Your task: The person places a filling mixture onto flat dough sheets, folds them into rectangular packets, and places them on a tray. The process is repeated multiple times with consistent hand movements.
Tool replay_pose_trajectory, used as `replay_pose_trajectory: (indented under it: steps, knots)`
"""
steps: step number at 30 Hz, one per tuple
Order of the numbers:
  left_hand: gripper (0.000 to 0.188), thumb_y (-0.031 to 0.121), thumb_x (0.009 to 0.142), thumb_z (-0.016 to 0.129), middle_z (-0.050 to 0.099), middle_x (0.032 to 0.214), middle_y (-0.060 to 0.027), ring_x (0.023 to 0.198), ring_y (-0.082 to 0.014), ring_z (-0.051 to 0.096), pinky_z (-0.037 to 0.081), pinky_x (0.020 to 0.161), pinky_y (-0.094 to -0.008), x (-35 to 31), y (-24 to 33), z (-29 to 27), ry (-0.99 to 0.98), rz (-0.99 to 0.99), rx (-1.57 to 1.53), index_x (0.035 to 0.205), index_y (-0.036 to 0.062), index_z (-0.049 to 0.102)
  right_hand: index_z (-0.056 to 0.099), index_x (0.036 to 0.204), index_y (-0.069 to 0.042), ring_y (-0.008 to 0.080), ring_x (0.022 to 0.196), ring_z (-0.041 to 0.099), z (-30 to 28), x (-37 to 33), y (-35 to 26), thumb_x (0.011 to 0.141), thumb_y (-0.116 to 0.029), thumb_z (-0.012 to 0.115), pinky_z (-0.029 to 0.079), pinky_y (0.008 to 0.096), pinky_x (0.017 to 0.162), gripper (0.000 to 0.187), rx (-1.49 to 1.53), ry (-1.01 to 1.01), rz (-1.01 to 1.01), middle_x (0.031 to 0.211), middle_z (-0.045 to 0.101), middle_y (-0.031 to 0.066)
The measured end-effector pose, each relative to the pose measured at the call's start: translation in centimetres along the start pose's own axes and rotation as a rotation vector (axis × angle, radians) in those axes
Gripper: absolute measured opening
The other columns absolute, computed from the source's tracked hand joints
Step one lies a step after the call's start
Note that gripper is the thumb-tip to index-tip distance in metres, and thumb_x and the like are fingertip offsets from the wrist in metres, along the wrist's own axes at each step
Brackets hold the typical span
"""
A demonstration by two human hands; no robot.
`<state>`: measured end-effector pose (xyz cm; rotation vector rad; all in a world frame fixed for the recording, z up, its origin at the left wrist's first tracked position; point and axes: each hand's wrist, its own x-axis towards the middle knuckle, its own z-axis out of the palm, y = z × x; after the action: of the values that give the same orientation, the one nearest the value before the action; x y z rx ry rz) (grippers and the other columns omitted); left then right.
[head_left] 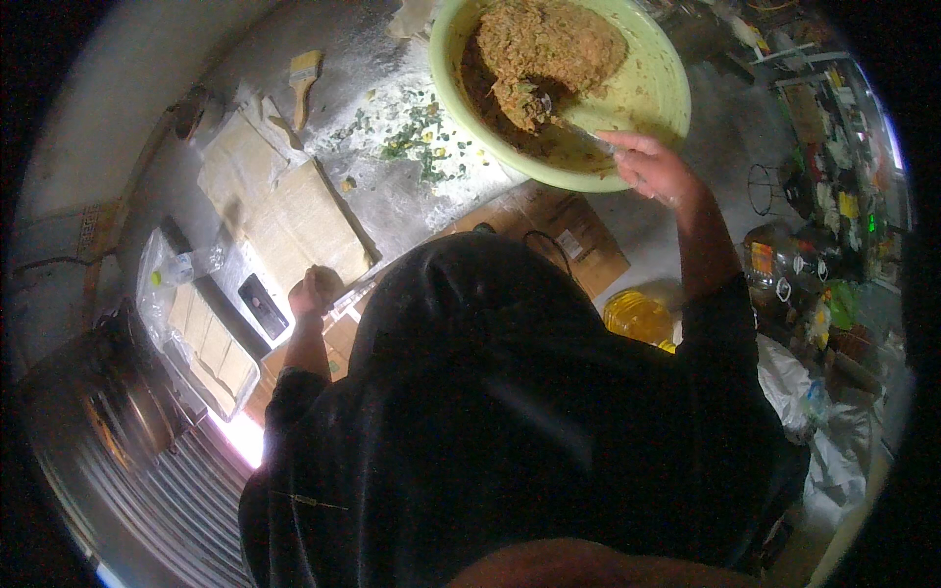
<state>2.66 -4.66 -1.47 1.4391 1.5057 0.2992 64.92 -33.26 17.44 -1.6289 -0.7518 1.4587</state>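
- Filling status?
- Looks mixed; in bowl, forward-left of right hand, fingers closed round spoon.
- Left hand?
- Curled at dough edge; holding anything, can't tell. Dough looks cut, none visibly filled yet.

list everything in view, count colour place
bowl: one, pale green, top centre
filling: one mass, brown, inside bowl
spoon: one, colour unclear, in filling
brush: one, tan, upper left
chopped bits: many, green and yellow, left of bowl
flour: scattered, white, around bits
dough sheets: count unclear, beige, left of centre
tray: one, pale, lower left
dough strips: several, beige, in tray
flat slab: one, black, beside tray
cardboard: count unclear, brown, below bowl
jug: one, yellow, right of centre
clutter: uncountable, mixed colours, right edge
sleeves: two, black, on both arms
left hand: one, bare, by dough sheets
right hand: one, bare, on spoon
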Motion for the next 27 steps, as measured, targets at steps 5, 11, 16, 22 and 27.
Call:
replay_pose_trajectory:
  steps: [5, 11, 16, 22, 27]
  knots:
    - [0.054, 0.049, 0.099, 0.056, 0.067, 0.065, -0.0091, 0.049, -0.0181, 0.061, 0.048, 0.044, -0.0311, -0.6, 0.5, 0.1, 0.056, -0.047, -0.005, 0.086, -0.0002, 0.072, 0.048, 0.15, -0.007, 0.005, 0.052, 0.035, 0.2, -0.7, -0.4, 0.104, -0.013, 0.047, 0.029, 0.0209, 0.045, 0.047, 0.107, 0.126, 0.073, 0.067, 0.042, -0.005]
    - [0.051, 0.046, 0.098, 0.061, 0.065, 0.068, -0.0103, 0.048, -0.0197, 0.06, 0.046, 0.041, -0.0312, -0.2, 0.1, 0.2, -0.003, -0.035, -0.129, 0.088, -0.0022, 0.071, 0.05, 0.147, -0.006, 0.0047, 0.051, 0.034, 1.4, -1.7, -1.0, 0.103, -0.015, 0.049, 0.028, 0.0207, 0.044, 0.045, 0.164, 0.226, 0.031, 0.067, 0.043, -0.0042]
    - [0.046, 0.044, 0.096, 0.065, 0.066, 0.069, -0.0089, 0.049, -0.0192, 0.06, 0.046, 0.04, -0.0315, -0.2, -0.2, -0.1, -0.053, -0.157, -0.239, 0.09, -0.001, 0.072, 0.05, 0.148, -0.009, 0.0034, 0.058, 0.035, 2.5, -1.4, -0.6, 0.103, -0.015, 0.051, 0.029, 0.0174, 0.046, 0.046, 0.242, 0.235, 0.024, 0.075, 0.045, -0.0056]
    - [0.048, 0.046, 0.092, 0.069, 0.068, 0.071, -0.0091, 0.051, -0.0192, 0.061, 0.047, 0.042, -0.0327, 0.4, -1.5, -0.2, -0.045, 0.135, -0.082, 0.093, -0.0011, 0.074, 0.052, 0.147, -0.009, 0.0036, 0.059, 0.037, 2.5, -1.6, -2.8, 0.102, -0.017, 0.05, 0.03, 0.02, 0.047, 0.046, -0.217, 0.299, -0.2, 0.076, 0.047, -0.0051]
    - [0.051, 0.047, 0.091, 0.069, 0.071, 0.076, -0.0114, 0.059, -0.0196, 0.065, 0.052, 0.054, -0.033, 0.3, -2.1, -0.2, 0.023, -0.224, -0.196, 0.095, -0.0038, 0.074, 0.053, 0.147, -0.009, 0.0044, 0.052, 0.035, 6.5, -3.1, -9.0, 0.1, -0.017, 0.048, 0.026, 0.0218, 0.047, 0.048, -0.106, 0.263, -0.034, 0.068, 0.046, -0.0064]
